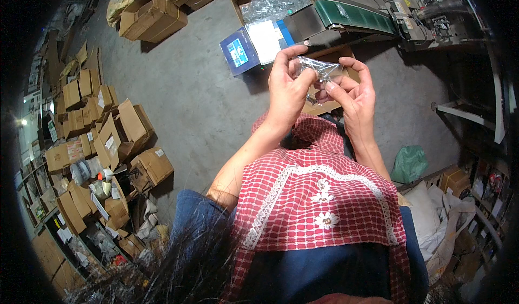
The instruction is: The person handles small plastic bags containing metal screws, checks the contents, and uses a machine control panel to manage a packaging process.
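Note:
Both hands are raised in front of me around a small clear plastic bag (pixel 323 66). My left hand (pixel 289 85) pinches its left side between thumb and fingers. On the right side, my right hand (pixel 352 90) grips it with the thumb and a curled finger, while its index finger arches above. Shiny small contents seem to lie inside the bag, too blurred and covered by fingers to name. Below the hands, an open cardboard box (pixel 324 108) is partly hidden by them.
Ahead stands a machine (pixel 427 20) with a green conveyor belt (pixel 351 16). A box of clear bags (pixel 278 4) sits beside a blue device with a screen (pixel 238 55). Cardboard boxes (pixel 116 136) pile up on the left. A green bag (pixel 409 163) lies on the right.

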The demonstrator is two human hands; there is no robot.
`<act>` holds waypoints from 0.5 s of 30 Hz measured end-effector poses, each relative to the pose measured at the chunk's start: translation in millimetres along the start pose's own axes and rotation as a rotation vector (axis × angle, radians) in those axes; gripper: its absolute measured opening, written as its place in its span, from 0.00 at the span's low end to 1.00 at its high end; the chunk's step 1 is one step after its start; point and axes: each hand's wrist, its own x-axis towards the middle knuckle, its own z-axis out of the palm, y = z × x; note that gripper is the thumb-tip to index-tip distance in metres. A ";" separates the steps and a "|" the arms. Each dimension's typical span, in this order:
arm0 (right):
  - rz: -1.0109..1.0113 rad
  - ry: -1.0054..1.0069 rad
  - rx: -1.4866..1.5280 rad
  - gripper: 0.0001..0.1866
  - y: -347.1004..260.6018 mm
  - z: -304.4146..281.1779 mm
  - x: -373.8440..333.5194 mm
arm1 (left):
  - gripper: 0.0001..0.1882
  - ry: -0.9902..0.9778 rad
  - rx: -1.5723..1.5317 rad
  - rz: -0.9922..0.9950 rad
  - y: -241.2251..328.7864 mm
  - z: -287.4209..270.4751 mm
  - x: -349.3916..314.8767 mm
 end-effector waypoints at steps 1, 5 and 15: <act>0.008 -0.003 0.007 0.25 -0.6 -0.4 -0.2 | 0.26 0.001 -0.001 0.008 0.4 0.3 -0.3; 0.018 0.017 0.012 0.26 -0.6 0.2 -1.4 | 0.24 0.022 0.034 0.054 1.5 3.1 -2.4; 0.061 0.022 0.049 0.26 -6.0 1.2 0.1 | 0.25 0.028 -0.035 0.057 -3.0 -5.0 1.4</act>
